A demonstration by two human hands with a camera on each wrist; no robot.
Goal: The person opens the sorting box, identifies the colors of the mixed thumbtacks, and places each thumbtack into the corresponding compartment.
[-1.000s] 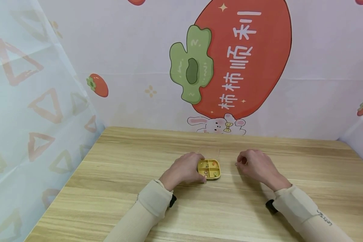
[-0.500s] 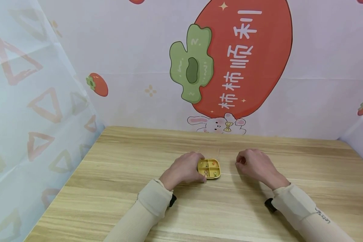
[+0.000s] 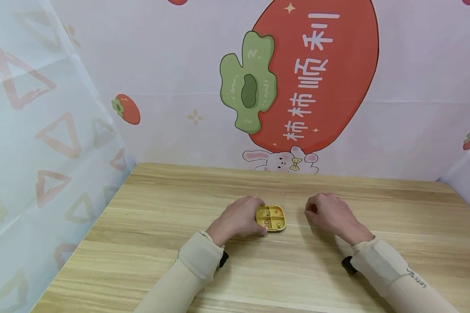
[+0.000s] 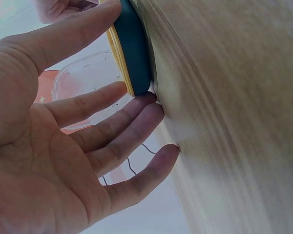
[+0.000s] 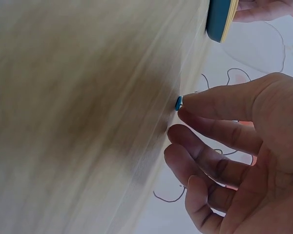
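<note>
A small yellow pill box with four-way dividers and a dark teal underside sits on the table, its clear lid swung up behind it. My left hand grips its left side, thumb at the near edge and fingertips at the far edge. Tiny coloured pieces, some ring-shaped, lie in the compartments; their kind is too small to tell. To the right of the box, my right hand pinches a tiny blue disc-like piece between thumb and index fingertip, just over the tabletop. In the head view the fingers hide this piece.
The wood-grain table runs back to a printed cloth backdrop, with cloth at the left and right sides too. A black band shows under the right wrist.
The right hand has turned slightly, and the tiny piece at its fingertips, visible a second ago in the head view, is now hidden there. The left hand and pill box stay put.
</note>
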